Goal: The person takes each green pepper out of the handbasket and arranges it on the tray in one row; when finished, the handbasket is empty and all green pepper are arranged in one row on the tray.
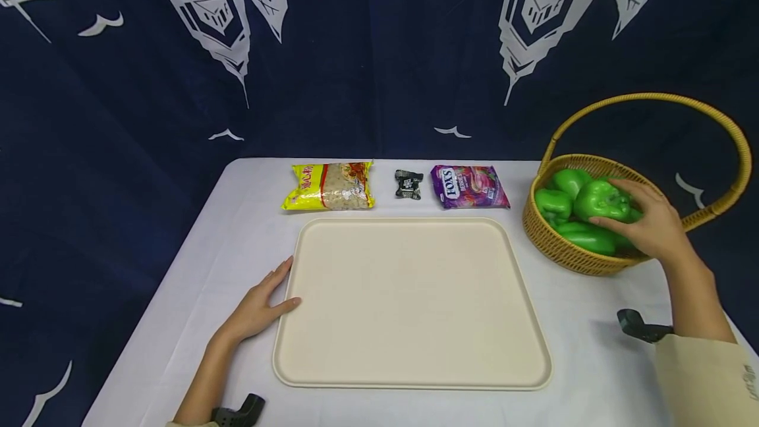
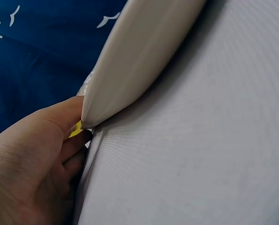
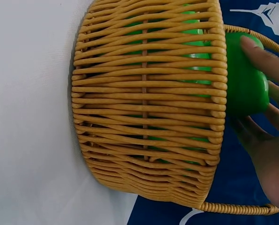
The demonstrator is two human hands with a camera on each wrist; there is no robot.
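My right hand [image 1: 658,223] holds a green bell pepper [image 1: 599,201] at the top of the wicker basket [image 1: 569,259], thumb on the near side and fingers over the far side. From the right wrist view, this bell pepper [image 3: 245,77] stands out past the basket's rim, between thumb and fingers. More green peppers [image 1: 554,205] lie around it in the basket, including a long smooth one [image 1: 587,237]. At the left edge of a cream tray [image 1: 415,308], my left hand [image 1: 257,312] rests with its fingers extended along the side. Its thumb touches the rim [image 2: 90,110].
Behind the tray lie a yellow bag of grain-like food [image 1: 332,186], a small black wrapped packet [image 1: 409,184] and a purple snack bag [image 1: 471,186]. The basket's tall arched handle [image 1: 652,96] rises beside my right hand. A white cloth [image 1: 196,269] covers the table.
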